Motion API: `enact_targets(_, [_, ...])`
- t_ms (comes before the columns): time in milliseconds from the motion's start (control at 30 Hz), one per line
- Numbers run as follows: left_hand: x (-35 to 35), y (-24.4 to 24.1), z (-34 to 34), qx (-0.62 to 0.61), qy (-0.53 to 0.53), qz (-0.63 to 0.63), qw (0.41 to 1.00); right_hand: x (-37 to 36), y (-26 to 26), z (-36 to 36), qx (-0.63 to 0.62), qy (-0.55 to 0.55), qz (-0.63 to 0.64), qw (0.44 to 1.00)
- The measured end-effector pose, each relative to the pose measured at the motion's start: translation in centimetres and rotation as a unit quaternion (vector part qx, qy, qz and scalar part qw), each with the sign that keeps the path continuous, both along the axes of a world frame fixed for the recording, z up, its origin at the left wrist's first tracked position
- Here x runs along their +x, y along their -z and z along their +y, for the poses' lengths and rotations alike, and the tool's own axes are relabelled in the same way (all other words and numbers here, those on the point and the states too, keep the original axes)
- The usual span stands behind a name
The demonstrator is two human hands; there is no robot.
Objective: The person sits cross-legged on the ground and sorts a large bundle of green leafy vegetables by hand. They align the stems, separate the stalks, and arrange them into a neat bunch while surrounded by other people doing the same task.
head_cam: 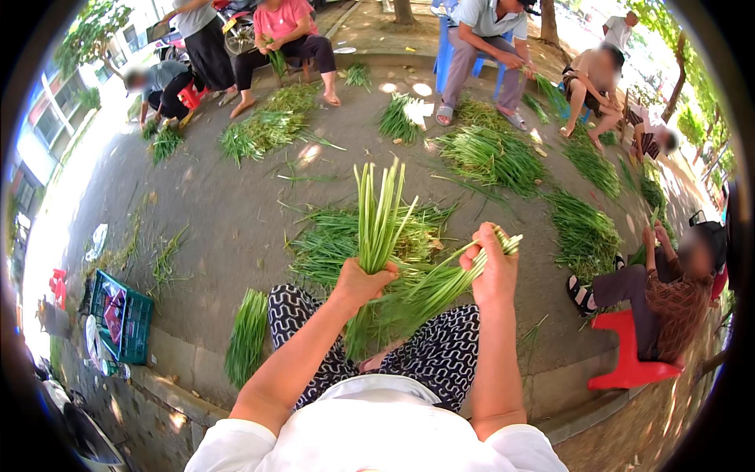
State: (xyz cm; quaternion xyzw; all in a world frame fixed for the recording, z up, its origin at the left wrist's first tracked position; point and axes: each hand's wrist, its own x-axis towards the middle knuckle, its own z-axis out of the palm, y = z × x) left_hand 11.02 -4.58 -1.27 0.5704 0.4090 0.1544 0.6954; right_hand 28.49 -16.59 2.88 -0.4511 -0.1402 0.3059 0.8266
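Observation:
My left hand (pixel 363 286) is closed around an upright bunch of garlic chives (pixel 377 224), pale stem ends pointing away from me and green leaves hanging below the fist. To its right, my right hand (pixel 492 265) grips a smaller bunch of chives (pixel 439 289) near the pale ends. Its leaves slant down to the left and blur in front of my patterned trousers (pixel 448 348). On the pavement beyond both hands lies a loose heap of chives (pixel 330 242), with yellowed trimmings at its right. A neat bundle of chives (pixel 246 336) rests beside my left knee.
A green plastic crate (pixel 138 330) holding bags stands at left, near a bottle (pixel 115 369). At right, a person (pixel 672 295) sits by a red plastic stool (pixel 634 354). Several other people work among chive piles (pixel 495 156) farther off. A kerb (pixel 177 395) runs behind me.

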Motion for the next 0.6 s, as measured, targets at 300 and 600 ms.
enact_targets(300, [-0.1, -1.8, -0.1, 0.03, 0.108, -0.007, 0.994, 0.6, 1.1, 0.1, 0.011, -0.075, 0.098, 0.992])
enact_targets(600, [1.2, -2.3, -1.9, -0.005, 0.116, -0.029, 0.993, 0.2, 2.2, 0.7, 0.075, -0.117, 0.154, 0.978])
